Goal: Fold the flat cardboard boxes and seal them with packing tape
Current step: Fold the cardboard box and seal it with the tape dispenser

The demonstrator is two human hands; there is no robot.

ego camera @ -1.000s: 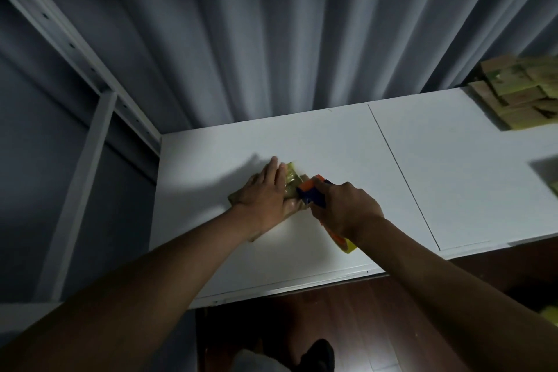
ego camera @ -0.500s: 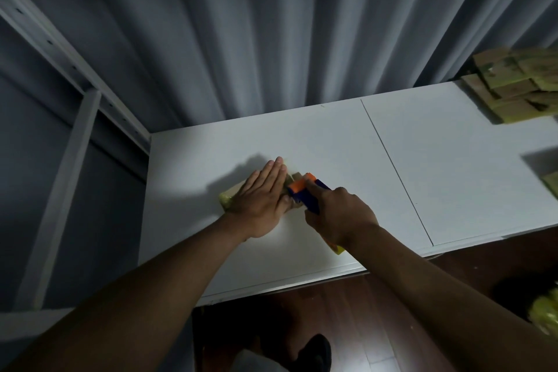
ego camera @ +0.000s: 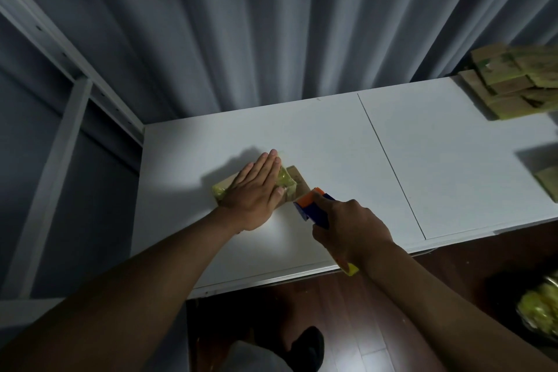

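Fingers (ego camera: 268, 166) of the left hand (ego camera: 255, 190) lie straight, together, on the small brown, yellow-taped box (ego camera: 290, 187).

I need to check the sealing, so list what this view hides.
- Small brown cardboard box: top mostly under the flat left hand; seam unseen.
- Orange and blue tape dispenser: body wrapped by the right hand; roll hidden.
- Stack of cardboard boxes: blurred, cut by the right edge.
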